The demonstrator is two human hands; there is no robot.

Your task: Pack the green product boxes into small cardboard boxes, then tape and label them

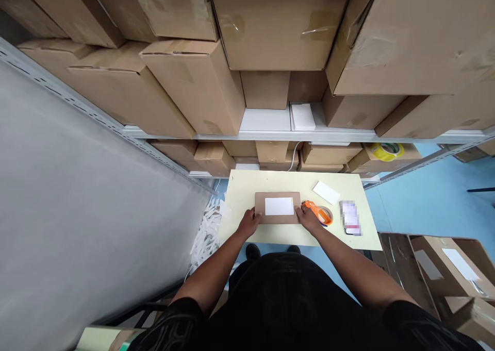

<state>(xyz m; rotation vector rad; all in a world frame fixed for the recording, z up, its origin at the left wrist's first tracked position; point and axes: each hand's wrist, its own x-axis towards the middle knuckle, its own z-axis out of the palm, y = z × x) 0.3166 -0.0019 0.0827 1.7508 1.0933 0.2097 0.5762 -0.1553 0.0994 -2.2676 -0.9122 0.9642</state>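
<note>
A flat brown cardboard box [277, 220] lies on the pale table in front of me, a white label [278, 206] on its upper face. My left hand [249, 222] grips its left edge, thumb on top. At the opposite edge my right hand [306, 217] holds the box with fingers closed around its side. Just right of that hand rests an orange tape dispenser [317, 212] with a roll in it. Farther back on the table is a white slip [326, 192]. A phone [350, 218] with a blurred screen lies near the right end.
The pale table [240, 191] stands against a metal shelf [270, 135] stacked with cardboard boxes [278, 26]. A yellow tape roll [387, 151] sits on a lower box. Paper strips [204, 232] litter the floor at left. A large open carton [402, 268] holds parcels at right.
</note>
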